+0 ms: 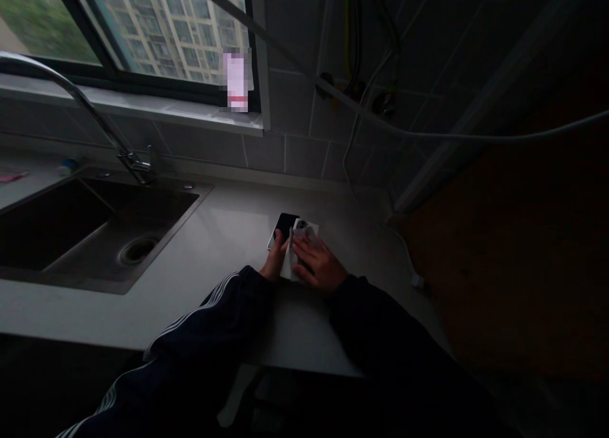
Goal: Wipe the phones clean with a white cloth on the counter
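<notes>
Close together over the counter, both my hands are at a small white box [310,228] that looks like a phone box, with a camera-lens picture at its top end. My left hand [273,258] grips the box's left side, thumb raised; its other fingers are mostly hidden. My right hand [320,265] lies flat across the box's face with fingers stretched out. Something pale and thin, perhaps paper or a lid edge, shows along its left side; I cannot make it out. Just beyond my left thumb, a dark-screened phone [287,220] lies on the counter.
A steel sink [164,260] with a chrome faucet [98,118] is to the left. A blurred pink item [236,80] stands on the windowsill [190,113]. Behind the white counter [228,229], a pale cable [428,135] crosses the tiled wall. A brown panel [514,248] is at right.
</notes>
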`<state>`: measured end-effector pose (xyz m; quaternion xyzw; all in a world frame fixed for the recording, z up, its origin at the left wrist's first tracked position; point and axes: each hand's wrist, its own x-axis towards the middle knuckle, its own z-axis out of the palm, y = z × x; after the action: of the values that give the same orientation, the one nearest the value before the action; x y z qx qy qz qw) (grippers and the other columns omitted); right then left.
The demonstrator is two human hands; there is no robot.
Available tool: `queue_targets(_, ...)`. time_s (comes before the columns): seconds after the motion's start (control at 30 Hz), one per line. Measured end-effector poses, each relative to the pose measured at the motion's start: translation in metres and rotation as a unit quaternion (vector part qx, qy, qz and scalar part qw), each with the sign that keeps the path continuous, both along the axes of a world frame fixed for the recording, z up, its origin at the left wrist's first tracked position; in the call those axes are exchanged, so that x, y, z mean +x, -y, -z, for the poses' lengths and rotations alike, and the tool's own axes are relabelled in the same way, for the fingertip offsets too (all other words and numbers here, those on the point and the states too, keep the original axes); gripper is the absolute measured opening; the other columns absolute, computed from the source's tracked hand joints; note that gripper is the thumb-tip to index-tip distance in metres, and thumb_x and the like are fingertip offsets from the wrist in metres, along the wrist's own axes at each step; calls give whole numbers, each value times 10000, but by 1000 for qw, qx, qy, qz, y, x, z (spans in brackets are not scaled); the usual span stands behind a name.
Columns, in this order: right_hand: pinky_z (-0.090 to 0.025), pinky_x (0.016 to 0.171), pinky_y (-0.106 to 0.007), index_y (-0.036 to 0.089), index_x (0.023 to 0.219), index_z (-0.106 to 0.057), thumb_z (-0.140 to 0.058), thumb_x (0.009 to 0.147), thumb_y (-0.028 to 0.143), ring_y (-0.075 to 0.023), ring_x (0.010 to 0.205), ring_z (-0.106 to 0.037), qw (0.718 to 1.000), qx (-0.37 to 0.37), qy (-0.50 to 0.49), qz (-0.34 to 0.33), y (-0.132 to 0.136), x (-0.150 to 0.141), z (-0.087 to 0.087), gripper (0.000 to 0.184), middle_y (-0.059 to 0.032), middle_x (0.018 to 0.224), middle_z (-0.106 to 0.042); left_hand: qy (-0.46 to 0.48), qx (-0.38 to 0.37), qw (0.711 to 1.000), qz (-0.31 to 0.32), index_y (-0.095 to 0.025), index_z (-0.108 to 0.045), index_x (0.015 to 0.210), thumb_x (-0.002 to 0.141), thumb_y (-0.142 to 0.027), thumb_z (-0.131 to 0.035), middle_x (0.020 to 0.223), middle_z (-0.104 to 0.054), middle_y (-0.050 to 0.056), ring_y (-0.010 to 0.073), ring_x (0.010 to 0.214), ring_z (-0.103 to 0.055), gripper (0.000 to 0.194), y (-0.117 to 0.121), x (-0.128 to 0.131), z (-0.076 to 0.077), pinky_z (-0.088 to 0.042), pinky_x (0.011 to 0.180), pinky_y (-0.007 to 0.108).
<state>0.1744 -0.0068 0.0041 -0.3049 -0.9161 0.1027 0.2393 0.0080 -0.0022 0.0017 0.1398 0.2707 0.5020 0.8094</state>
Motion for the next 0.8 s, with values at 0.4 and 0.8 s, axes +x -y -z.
queue_targets(0.4, -190, 1231, -638, 218, 1470, -531, -381, 1076, 410, -291, 1522, -319, 992, -77, -34, 96, -36, -33, -13, 464, -85, 1568, -465, -24, 2, 996, -80, -190, -535, 1476, 1027, -562, -341, 1152, -764, 111, 266, 1105, -715, 615, -4, 7, 9, -528, 989, 353)
queue_targets(0.8, -288, 1223, -598, 158, 1514, -471, -435, 1051, 440, -294, 1489, -388, 1000, 3, 17, 6, 55, 3, 2, 544, -146, 1559, -453, 21, -13, 999, -41, -96, -582, 1393, 973, -705, -152, 1007, -771, 176, 268, 847, -756, 856, -1, 1, -10, -587, 828, 379)
